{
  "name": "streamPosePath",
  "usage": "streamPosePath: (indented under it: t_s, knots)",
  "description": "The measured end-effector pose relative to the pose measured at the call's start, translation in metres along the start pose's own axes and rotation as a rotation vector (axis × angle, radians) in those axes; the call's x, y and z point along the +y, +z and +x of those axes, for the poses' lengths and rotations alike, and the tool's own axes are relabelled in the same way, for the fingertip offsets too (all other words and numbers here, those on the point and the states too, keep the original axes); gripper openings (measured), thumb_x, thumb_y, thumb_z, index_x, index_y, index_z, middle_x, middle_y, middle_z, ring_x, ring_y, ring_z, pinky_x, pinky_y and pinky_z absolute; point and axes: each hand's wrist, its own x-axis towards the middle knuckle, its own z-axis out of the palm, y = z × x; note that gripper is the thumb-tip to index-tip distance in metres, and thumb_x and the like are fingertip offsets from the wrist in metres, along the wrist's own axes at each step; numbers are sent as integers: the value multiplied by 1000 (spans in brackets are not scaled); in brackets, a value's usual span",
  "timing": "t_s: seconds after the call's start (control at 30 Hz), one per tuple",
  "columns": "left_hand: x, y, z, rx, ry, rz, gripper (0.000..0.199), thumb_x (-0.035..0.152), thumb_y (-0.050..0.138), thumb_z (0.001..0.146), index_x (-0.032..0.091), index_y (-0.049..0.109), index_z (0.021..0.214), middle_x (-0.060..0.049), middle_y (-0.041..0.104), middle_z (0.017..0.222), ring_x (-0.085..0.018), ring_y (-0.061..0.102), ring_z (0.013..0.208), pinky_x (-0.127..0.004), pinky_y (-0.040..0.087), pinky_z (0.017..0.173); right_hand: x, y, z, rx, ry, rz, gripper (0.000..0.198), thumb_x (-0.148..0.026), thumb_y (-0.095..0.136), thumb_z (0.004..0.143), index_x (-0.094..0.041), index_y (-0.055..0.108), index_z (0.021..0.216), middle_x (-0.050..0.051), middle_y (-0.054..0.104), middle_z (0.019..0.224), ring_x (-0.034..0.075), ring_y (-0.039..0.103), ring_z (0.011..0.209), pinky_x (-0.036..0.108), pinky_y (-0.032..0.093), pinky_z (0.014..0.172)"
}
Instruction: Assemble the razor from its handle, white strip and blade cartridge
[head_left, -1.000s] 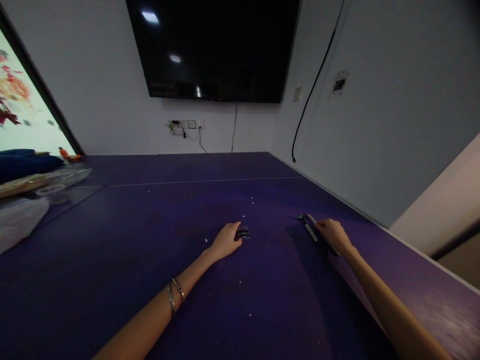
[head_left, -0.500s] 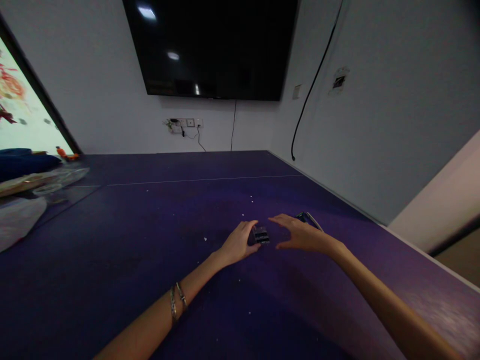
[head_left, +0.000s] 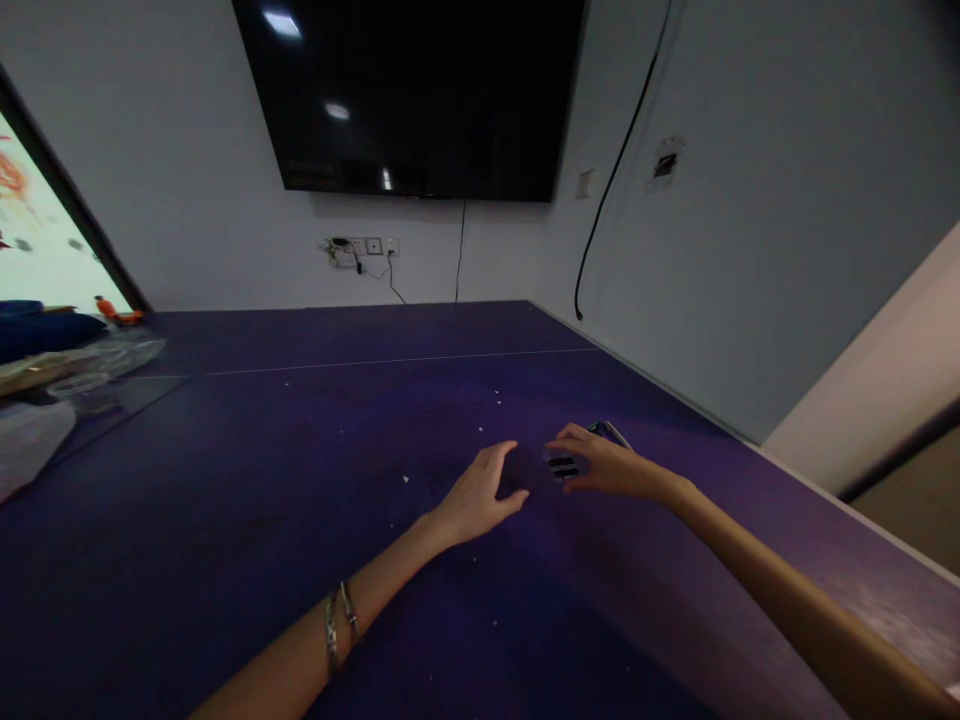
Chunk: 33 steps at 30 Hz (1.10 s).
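My right hand [head_left: 600, 462] has its thumb and fingers around a small, clear-looking block with dark bands [head_left: 562, 464]. What exactly the block is cannot be made out. To its left, my left hand [head_left: 480, 493] is empty, thumb and fingers spread apart towards the block without touching it. Just behind my right hand lies a dark flat object with a pale, shiny edge [head_left: 616, 433], partly covered by the hand. Both hands are low over the purple tabletop [head_left: 300, 540].
Clear plastic bags [head_left: 34, 440] and dark blue cloth [head_left: 45, 330] lie at the left edge, near a small orange figure [head_left: 112, 310]. White specks dot the tabletop. A black cable [head_left: 615, 180] hangs down the right wall; a large screen [head_left: 420, 100] is mounted ahead.
The block has passed from my left hand to my right hand, moving a little to the right. My left hand has let go and stays open.
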Motion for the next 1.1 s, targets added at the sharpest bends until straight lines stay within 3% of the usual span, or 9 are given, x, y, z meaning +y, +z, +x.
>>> streamPosePath:
  t_s: [0.13,0.23,0.37,0.6,1.1]
  knots:
    - [-15,-9,-8,-19,-53,26,51,34,47,84,18,32,130,-12,41,133,-23,37,124,-42,31,104,78,-25,-26,96,153,-24,63,-43,66,64,-18,53,121,11,54,114,27,50,107,39,38,94]
    - [-30,-14,-13,-2,-80,55,48,33,45,85,17,34,129,-12,43,131,-22,39,123,-40,31,104,131,-39,-49,79,295,3,59,-43,68,61,-15,59,112,11,58,110,27,53,103,36,41,90]
    - [-43,-17,-17,7,-91,84,44,35,43,85,17,38,126,-11,47,127,-22,42,119,-39,33,102,170,-43,-71,45,443,20,53,-29,72,52,-14,63,102,10,62,103,25,57,94,32,44,84]
    - [-48,-18,-21,-13,-112,95,41,36,42,86,19,40,123,-10,49,124,-21,44,117,-39,34,101,180,-35,-72,-10,531,48,45,-11,67,49,-14,65,94,10,64,98,24,57,91,26,44,78]
    - [-49,-20,-24,-34,-131,93,38,33,43,85,20,43,121,-9,51,122,-21,45,115,-40,35,100,184,-36,-68,-51,534,103,42,-11,63,45,-16,66,87,7,65,92,21,59,84,24,45,71]
